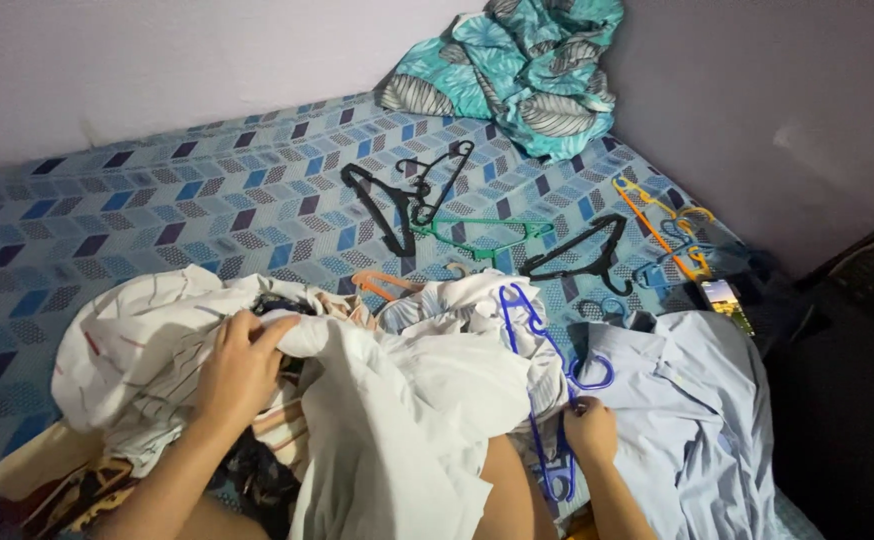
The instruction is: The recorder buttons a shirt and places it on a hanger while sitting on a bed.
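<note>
My left hand [240, 368] grips a fold of a white garment [407, 410] that lies heaped in front of me. My right hand [589, 428] is closed on the lower part of a blue plastic hanger [535, 330], which lies across the white cloth. A pale blue shirt [697, 400] is spread to the right of that hand. A white striped cloth [142, 345] bunches up to the left of my left hand.
Several loose hangers lie farther back on the blue patterned mattress [157, 215]: black ones [387, 205], a green one [482, 235], another black one [582, 260], orange ones [662, 225]. A teal leaf-print cloth [527, 70] sits in the corner. A phone [727, 300] lies at right.
</note>
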